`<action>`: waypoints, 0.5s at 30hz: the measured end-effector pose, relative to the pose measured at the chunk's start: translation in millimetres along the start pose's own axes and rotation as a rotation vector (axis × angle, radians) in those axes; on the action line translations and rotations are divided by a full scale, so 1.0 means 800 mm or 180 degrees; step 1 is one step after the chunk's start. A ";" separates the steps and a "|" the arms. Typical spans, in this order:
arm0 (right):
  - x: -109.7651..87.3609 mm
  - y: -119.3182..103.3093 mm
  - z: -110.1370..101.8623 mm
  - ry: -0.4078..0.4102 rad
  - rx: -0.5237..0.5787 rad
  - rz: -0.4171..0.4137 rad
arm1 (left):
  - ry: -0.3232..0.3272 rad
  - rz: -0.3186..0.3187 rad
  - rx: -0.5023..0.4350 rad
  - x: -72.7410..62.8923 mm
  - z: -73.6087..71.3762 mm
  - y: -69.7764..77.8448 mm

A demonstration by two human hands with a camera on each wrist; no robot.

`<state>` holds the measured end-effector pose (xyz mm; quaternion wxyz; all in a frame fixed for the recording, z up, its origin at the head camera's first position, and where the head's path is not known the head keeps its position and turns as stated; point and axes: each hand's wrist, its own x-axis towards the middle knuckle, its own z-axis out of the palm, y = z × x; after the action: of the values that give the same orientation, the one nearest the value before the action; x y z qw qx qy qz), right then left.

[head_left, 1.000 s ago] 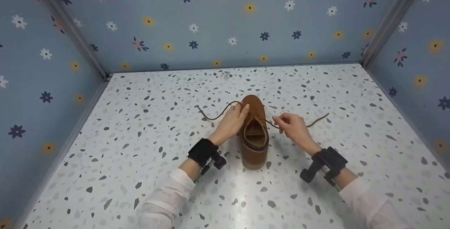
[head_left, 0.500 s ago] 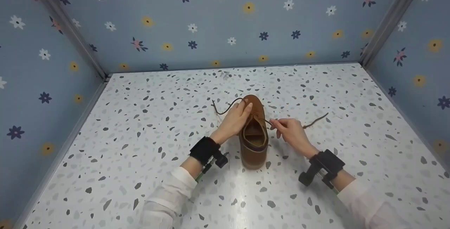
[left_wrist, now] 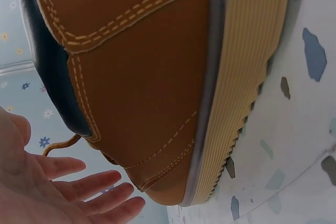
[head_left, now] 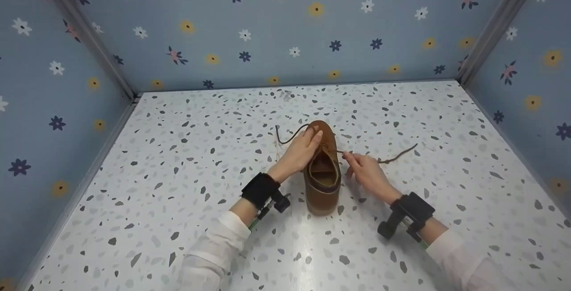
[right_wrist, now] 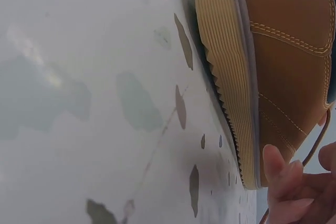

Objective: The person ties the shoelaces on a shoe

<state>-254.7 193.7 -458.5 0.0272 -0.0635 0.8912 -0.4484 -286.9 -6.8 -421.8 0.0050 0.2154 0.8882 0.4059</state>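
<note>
A brown leather lace-up shoe [head_left: 323,201] stands upright on the table in the head view, its toe pointing away from me. My left hand [head_left: 295,157] rests along the left of its front; the left wrist view shows those fingers [left_wrist: 100,184] stretched out. Thumb and fingers of my right hand [head_left: 368,172] pinch the brown shoelace just right of the eyelets. Beyond this hand, the lace's tail [head_left: 401,151] lies on the table. Another lace end [head_left: 285,142] curves out past my left fingers. Part of the lacing is hidden by my left hand.
The speckled white table [head_left: 178,157] stretches around the shoe. Blue panels printed with flowers [head_left: 267,27] close it in at the back, left and right. Both wrists wear black camera straps [head_left: 260,189].
The left lace end has drawn in closer to the shoe. My right hand has shifted slightly left and toward me, pinching the lace nearer the eyelets. My left hand has barely moved.
</note>
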 end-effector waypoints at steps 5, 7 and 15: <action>0.002 0.000 0.003 0.0002 -0.0014 -0.0180 | 0.0023 0.0082 -0.0013 0.000 -0.001 0.000; 0.003 0.001 0.003 0.0042 -0.0001 -0.0257 | 0.0050 0.0124 -0.0018 0.000 -0.001 0.000; 0.010 0.002 0.005 0.0199 0.0298 -0.0515 | 0.0078 0.0182 0.0003 0.000 0.000 -0.001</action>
<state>-262.4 190.2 -462.5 -0.0340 -0.1199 0.8616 -0.4920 -287.4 -7.2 -422.1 -0.0176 0.2356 0.8819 0.4080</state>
